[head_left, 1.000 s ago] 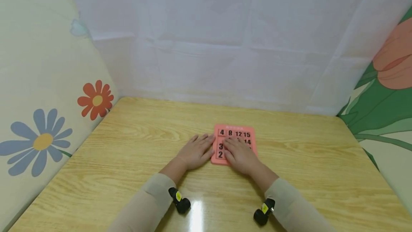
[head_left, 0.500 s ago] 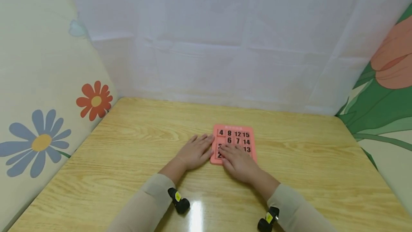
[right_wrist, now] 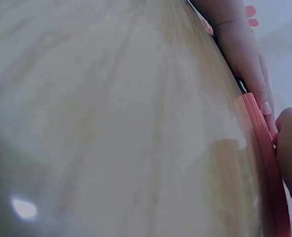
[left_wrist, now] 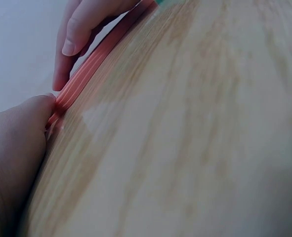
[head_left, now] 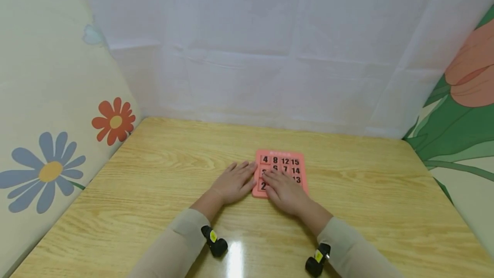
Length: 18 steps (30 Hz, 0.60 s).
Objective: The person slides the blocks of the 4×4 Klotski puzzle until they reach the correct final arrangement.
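Observation:
A pink sliding number puzzle (head_left: 280, 153) lies flat on the table, its tiles printed with black numerals. My left hand (head_left: 234, 182) rests palm down along its left edge, fingers extended, with the thumb and fingertips at the frame. In the left wrist view, the left thumb (left_wrist: 22, 128) meets the puzzle's side (left_wrist: 89, 66). My right hand (head_left: 287, 193) lies over the lower middle of the board, fingertips on tiles in the left columns. It covers much of the two lower rows. The top row reads 4, 8, 12, 15; the 3 is partly hidden under the fingertips.
The wood-grain table (head_left: 185, 149) extends around the puzzle on all sides. A white cloth (head_left: 239, 55) hangs behind it, and flower-printed panels (head_left: 50, 98) stand at the left and right. Small black cameras (head_left: 214, 242) are strapped to both sleeves.
My right hand has slid down and left across the tiles, then slightly up, uncovering 6, 7 and 13. The tile 3 appears a little higher. My left hand stays in place.

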Each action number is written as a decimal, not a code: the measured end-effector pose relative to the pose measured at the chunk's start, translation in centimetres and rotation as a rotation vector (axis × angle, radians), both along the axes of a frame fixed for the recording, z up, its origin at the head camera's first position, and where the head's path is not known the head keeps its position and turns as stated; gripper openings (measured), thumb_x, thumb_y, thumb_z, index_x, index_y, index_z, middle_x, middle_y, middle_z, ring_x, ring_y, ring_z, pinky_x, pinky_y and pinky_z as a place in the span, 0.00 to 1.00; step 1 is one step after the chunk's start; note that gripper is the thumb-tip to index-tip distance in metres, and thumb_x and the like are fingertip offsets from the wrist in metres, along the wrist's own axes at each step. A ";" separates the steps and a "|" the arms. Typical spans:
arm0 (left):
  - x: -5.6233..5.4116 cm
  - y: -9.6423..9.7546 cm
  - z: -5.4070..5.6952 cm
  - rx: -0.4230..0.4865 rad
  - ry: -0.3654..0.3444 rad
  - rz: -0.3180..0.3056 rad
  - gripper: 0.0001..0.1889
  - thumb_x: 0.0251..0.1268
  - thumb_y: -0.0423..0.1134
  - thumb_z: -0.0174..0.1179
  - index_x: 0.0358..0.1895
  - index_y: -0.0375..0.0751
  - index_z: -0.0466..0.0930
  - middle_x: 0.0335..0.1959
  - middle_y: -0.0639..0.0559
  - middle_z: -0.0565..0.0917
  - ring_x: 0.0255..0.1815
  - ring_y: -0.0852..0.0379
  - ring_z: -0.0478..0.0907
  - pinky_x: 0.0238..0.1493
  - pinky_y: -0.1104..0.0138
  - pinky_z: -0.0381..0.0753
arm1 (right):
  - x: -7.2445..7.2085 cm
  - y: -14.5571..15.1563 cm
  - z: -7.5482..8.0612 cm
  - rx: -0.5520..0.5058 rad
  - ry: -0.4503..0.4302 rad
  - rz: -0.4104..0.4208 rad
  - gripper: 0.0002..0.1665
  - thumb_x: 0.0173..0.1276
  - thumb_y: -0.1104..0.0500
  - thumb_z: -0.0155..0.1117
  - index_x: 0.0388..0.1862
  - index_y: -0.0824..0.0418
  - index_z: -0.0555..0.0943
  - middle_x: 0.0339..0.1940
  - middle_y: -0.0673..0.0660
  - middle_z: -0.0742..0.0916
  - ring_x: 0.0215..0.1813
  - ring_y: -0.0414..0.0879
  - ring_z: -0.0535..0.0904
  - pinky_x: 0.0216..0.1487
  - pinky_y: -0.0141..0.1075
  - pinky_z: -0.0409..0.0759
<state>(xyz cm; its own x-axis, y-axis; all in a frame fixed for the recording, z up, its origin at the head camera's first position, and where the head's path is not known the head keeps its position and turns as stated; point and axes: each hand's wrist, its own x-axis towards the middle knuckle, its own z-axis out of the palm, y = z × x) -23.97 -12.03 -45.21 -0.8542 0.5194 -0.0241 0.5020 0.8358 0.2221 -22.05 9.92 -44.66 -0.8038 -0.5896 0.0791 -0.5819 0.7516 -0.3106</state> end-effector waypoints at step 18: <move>-0.1 -0.2 -0.3 0.007 0.013 -0.009 0.32 0.79 0.55 0.37 0.78 0.44 0.52 0.79 0.51 0.57 0.81 0.49 0.50 0.82 0.50 0.44 | -1.5 -0.7 0.2 0.044 -0.051 -0.053 0.29 0.80 0.50 0.40 0.75 0.56 0.65 0.77 0.54 0.68 0.80 0.52 0.58 0.81 0.50 0.53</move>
